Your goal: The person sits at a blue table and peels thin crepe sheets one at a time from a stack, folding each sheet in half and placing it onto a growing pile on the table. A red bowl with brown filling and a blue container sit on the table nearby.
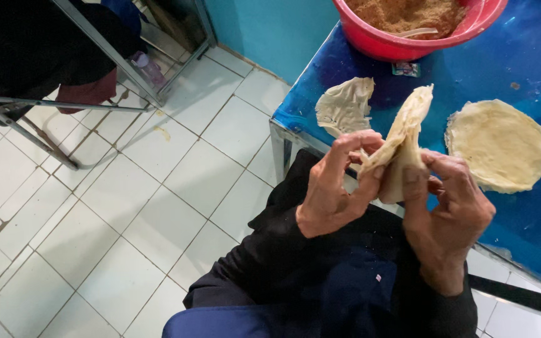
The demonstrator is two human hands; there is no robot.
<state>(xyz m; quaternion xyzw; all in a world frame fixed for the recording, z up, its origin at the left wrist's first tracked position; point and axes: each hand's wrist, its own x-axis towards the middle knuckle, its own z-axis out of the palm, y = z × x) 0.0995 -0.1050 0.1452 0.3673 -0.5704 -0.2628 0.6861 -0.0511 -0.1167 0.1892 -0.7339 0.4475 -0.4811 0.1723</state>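
Grip: you've got both hands pinched on one thin, pale wrapper sheet [402, 141], held upright above your lap at the table's edge.
Left hand: your left hand [333, 188] has thumb and fingers closed on the sheet's lower left edge, knuckles toward the camera.
Right hand: your right hand [449, 200] is clamped on the lower right side, thumb pressing the front face.
Sheet state: looks folded or doubled over, standing tall and narrow; can't tell if anything is inside it, no filling shows.
Done so far: honestly not much that I can see. A crumpled, torn-looking piece [345, 105] lies on the blue table [533, 69] just left of your hands, and a flat round stack of wrappers [499, 145] sits to the right, apart from your hands.
Filling: red bowl [421, 28] at the far edge holds brown crumbly stuff with a pale utensil [416, 32] lying in it, well apart from the sheet.
Left to do: my guess is nearly everything, as no finished pieces are in view.
Around: white tiled floor [95, 219] and metal frame legs [64, 103] on the left.
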